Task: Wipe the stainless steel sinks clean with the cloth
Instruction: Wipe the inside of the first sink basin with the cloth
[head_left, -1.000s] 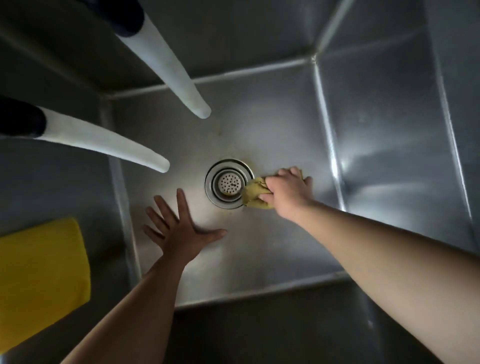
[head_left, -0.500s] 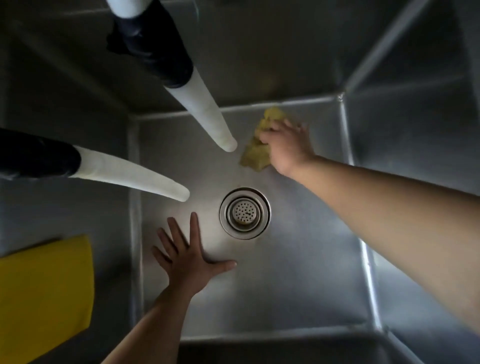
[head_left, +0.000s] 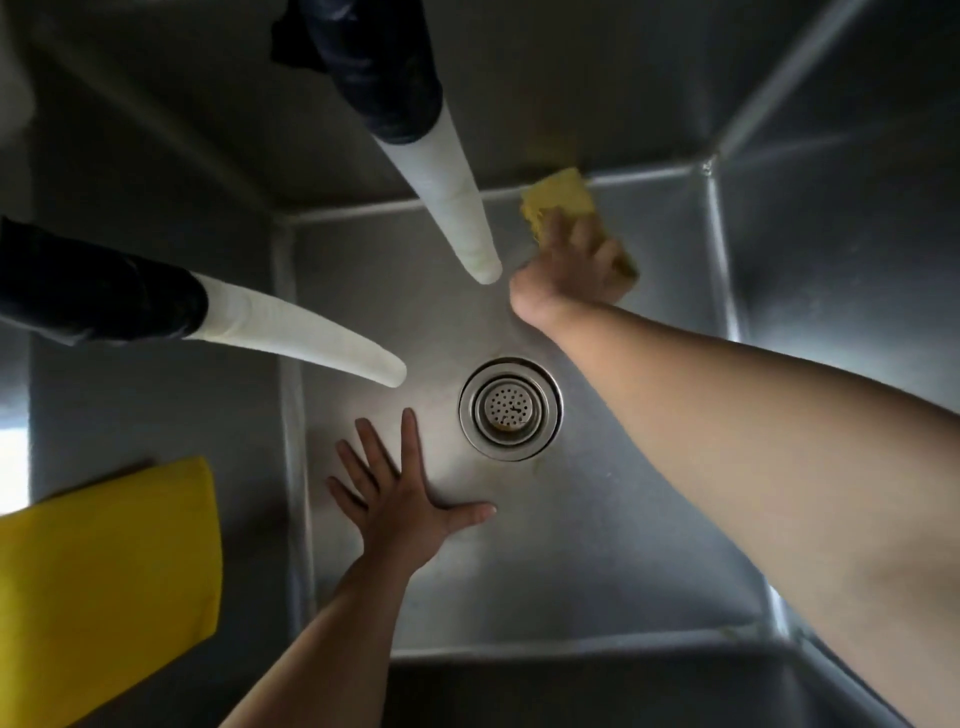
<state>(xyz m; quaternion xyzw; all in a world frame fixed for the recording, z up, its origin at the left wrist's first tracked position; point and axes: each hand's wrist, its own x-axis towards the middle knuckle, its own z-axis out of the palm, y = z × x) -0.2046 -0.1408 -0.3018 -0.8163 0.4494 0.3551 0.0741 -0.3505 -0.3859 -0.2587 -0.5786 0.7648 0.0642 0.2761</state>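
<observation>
I look straight down into a deep stainless steel sink (head_left: 649, 545) with a round perforated drain (head_left: 510, 409) in the middle of its floor. My right hand (head_left: 569, 267) presses a small yellow cloth (head_left: 558, 205) flat against the sink floor at the far edge, close to the back wall. The hand is blurred and covers the cloth's near part. My left hand (head_left: 402, 501) rests flat on the sink floor with fingers spread, just left of and nearer than the drain, holding nothing.
Two white tapered spouts with black sleeves hang over the sink, one (head_left: 452, 208) from the back and one (head_left: 301, 338) from the left. A second yellow cloth (head_left: 104, 571) lies over the left rim. Steep steel walls (head_left: 831, 260) close in all sides.
My right hand has slid the cloth from beside the drain up to the far edge of the sink floor and slightly rightward. My left hand has stayed flat in place.
</observation>
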